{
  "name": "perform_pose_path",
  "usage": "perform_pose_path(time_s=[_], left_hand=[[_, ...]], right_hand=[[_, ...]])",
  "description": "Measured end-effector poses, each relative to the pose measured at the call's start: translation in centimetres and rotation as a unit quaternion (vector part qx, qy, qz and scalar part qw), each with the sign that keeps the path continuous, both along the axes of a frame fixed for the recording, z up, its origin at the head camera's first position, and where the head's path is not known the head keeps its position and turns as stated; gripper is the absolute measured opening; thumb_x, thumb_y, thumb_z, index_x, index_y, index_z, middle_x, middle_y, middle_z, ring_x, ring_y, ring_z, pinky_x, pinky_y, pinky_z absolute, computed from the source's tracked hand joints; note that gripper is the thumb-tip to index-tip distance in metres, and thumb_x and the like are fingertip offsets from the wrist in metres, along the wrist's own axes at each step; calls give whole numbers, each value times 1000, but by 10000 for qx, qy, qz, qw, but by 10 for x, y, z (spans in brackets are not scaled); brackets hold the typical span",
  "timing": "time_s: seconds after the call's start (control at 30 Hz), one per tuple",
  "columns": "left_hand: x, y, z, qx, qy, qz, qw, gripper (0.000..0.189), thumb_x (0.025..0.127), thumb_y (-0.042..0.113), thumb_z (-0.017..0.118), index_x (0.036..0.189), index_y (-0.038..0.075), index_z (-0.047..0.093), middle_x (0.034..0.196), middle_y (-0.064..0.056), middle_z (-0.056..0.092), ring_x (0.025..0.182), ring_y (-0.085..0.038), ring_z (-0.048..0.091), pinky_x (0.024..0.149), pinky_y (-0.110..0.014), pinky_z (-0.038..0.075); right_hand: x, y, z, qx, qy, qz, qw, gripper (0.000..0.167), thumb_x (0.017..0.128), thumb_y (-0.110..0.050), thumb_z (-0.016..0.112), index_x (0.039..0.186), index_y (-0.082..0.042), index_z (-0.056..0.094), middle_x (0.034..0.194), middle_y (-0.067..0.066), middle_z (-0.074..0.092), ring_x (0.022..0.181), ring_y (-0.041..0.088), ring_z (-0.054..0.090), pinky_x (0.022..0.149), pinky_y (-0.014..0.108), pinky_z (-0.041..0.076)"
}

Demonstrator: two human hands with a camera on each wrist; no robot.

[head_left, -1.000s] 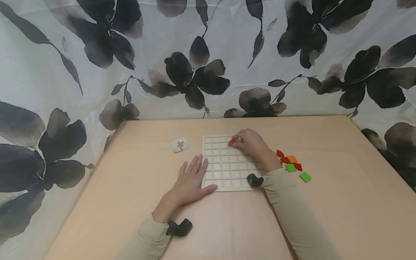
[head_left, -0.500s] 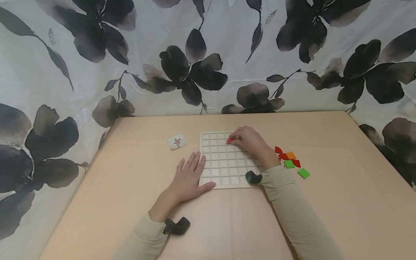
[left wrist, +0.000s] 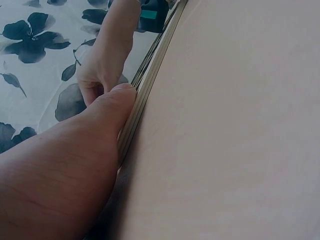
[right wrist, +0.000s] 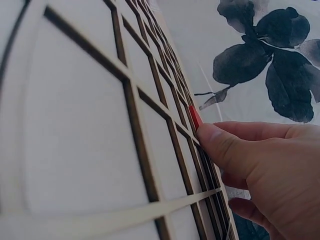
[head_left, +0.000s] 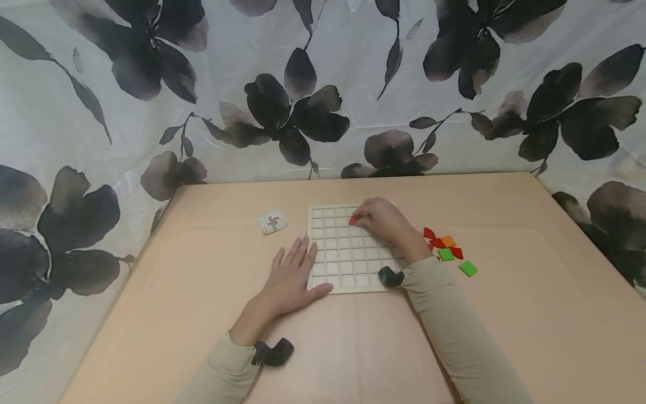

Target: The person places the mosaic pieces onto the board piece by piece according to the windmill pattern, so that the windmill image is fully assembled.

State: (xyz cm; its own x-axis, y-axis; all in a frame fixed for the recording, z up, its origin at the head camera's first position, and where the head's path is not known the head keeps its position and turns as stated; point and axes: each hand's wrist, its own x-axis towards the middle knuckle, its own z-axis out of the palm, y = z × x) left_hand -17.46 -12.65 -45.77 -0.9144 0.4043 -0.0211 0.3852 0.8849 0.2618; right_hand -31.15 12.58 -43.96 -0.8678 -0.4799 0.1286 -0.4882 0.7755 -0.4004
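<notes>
A white board with a raised square grid (head_left: 343,255) lies flat on the table. Over its far part, my right hand (head_left: 384,221) pinches a red tile (head_left: 353,220) between thumb and fingers. In the right wrist view the same red tile (right wrist: 195,117) shows at the thumb tip, by the far grid cells. My left hand (head_left: 290,278) rests flat at the board's left edge, fingers straight, thumb over the near left corner. The left wrist view shows the left thumb (left wrist: 117,100) against the board's side; the other left fingers are hidden there.
Right of the right forearm lie several loose tiles: red (head_left: 429,233), an orange one (head_left: 448,240), green ones (head_left: 468,268). A small card with a reddish cross pattern (head_left: 272,221) lies left of the board. Floral cloth (head_left: 298,112) hangs behind the table.
The right hand stays at the far part of the board with the red tile, moving very little. The left hand keeps its place. The head view has shifted slightly.
</notes>
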Motion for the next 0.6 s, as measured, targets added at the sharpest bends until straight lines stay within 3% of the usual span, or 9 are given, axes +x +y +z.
perform_pose_path(time_s=[0.1,0.27,0.43,0.6], left_hand=[[0,0,0,27,14,2,10000,96,86,73,39,153,8,14,160,-13,8,149,-28,3,116,-56,4],[0,0,-3,84,82,0,9999,96,86,73,39,153,9,15,160,-14,7,149,-28,3,116,-56,4],[0,1,-3,115,90,-49,9999,96,86,72,40,153,8,15,160,-14,8,149,-29,4,116,-56,4],[1,1,-1,140,138,-42,9998,95,86,71,42,152,7,18,160,-15,10,149,-29,6,116,-57,6]], right_hand=[[0,0,1,-147,-75,10,9999,26,85,-22,71,110,-13,72,106,4,69,103,23,59,96,43,45],[2,14,20,-491,-794,-477,9945,34,87,-25,69,120,-14,67,115,5,65,103,24,57,92,40,47],[17,52,46,-400,-841,-1017,9904,37,89,-23,67,125,-12,63,116,9,63,99,25,53,78,36,47],[32,91,50,-321,-1065,-1595,9809,40,89,-23,67,127,-12,61,115,13,61,95,27,50,66,29,48]])
